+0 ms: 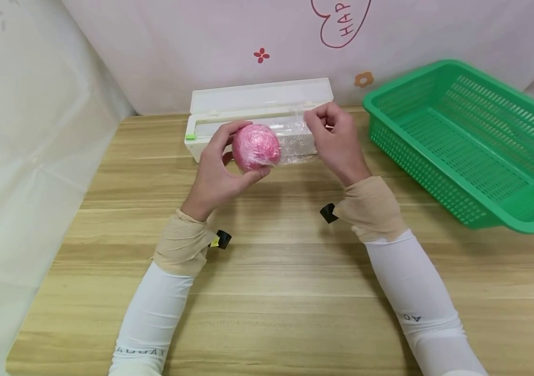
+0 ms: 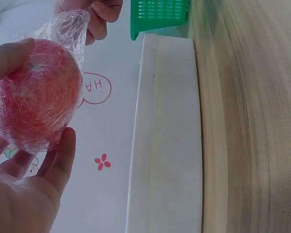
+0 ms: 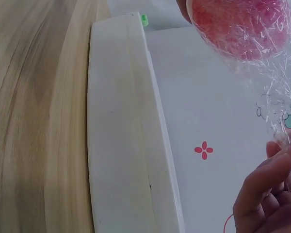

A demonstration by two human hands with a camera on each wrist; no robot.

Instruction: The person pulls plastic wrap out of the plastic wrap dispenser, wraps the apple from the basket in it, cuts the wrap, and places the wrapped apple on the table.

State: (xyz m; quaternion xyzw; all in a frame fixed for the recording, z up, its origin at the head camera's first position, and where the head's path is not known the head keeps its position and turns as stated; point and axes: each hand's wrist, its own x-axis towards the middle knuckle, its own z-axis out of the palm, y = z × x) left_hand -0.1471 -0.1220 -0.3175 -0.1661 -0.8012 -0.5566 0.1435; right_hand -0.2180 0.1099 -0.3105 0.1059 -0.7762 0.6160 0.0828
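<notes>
Left hand (image 1: pixel 220 172) cups round pink plastic-wrapped fruit (image 1: pixel 256 147) above wooden table (image 1: pixel 271 271). Right hand (image 1: pixel 334 138) pinches clear film tail (image 1: pixel 297 138), stretched rightward from fruit, before white film dispenser box (image 1: pixel 257 112).

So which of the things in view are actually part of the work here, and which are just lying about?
In the work:
- pink apple, gripped by the left hand
- cling film, wrapped over it, loose end pinched by the right hand
- white film dispenser, lid open, behind the hands

Lying about:
- green basket, apart at the right
- wooden table
</notes>
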